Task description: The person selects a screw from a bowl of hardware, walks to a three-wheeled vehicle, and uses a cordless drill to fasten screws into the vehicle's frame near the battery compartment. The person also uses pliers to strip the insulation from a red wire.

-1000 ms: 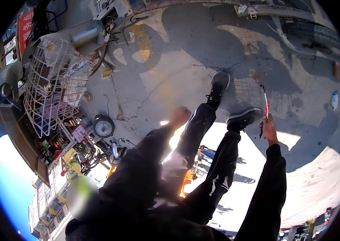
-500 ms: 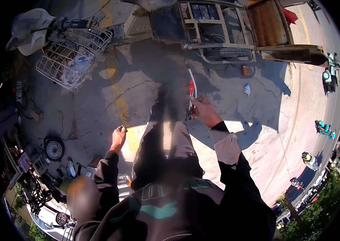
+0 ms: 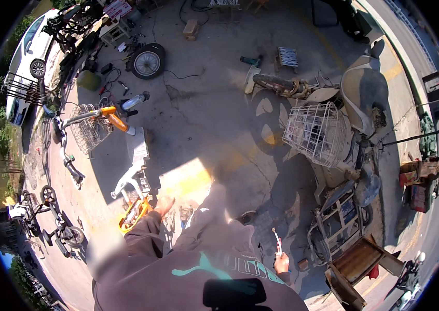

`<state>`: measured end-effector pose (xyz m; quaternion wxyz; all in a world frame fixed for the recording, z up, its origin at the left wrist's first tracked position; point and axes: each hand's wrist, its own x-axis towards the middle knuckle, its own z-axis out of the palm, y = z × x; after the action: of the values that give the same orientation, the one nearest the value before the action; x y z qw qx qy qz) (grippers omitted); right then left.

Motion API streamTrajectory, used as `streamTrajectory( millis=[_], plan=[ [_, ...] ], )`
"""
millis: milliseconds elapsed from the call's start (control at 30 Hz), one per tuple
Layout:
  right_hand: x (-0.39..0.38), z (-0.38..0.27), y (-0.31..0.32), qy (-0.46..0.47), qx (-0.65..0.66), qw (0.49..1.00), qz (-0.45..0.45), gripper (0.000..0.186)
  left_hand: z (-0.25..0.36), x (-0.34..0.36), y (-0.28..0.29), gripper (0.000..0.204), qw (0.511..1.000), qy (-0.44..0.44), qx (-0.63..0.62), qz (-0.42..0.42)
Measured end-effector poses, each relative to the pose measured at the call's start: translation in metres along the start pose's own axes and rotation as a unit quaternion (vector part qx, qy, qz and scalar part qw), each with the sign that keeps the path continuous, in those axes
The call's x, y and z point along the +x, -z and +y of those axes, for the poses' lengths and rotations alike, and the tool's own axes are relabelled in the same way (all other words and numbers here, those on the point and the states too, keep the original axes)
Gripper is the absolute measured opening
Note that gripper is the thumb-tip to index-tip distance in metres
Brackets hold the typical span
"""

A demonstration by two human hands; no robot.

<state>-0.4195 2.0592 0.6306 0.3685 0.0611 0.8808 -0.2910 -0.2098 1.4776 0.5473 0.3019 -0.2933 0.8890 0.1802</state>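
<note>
1. Head view: your right hand [image 3: 282,263] is closed around the lower part of a slim white-and-red strand [image 3: 278,242], beyond your right leg [image 3: 241,238], with the tip pointing away from your body.
2. A light, firm pinch should suit something so thin; hold it clear of your clothing so it doesn't snag or bend. Its material is too small to tell.
3. Your left hand [image 3: 164,206] is low, just beside a smooth orange-yellow frame part [image 3: 133,215]; you can't tell from here how far it's open, or whether it holds anything. Mind the hard edges there.
4. Farther out, the scooter's basket [image 3: 315,132] is pale, open wire mesh, and the box [image 3: 357,264] looks like rusty sheet metal.
5. Beyond the cracked concrete ground [image 3: 204,124] lies a round wheel [image 3: 147,61] with a dark tyre.
</note>
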Motion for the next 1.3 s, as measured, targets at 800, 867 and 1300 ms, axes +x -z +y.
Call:
streamTrajectory(
  millis=[800,867,1300],
  plan=[
    [0.324,-0.372,0.011,0.064,-0.059,0.993,-0.085,0.017,0.041,0.227,0.349,0.024,0.602,0.18,-0.778,0.024],
    [0.353,-0.435,0.026,0.068,-0.051,0.994,-0.069,0.018,0.048,0.235,0.373,0.022,0.594,0.2,-0.779,0.032],
    [0.478,-0.594,0.02,0.009,0.001,0.994,-0.106,0.019,-0.102,0.391,0.643,0.02,0.427,0.14,-0.85,0.276]
  ],
)
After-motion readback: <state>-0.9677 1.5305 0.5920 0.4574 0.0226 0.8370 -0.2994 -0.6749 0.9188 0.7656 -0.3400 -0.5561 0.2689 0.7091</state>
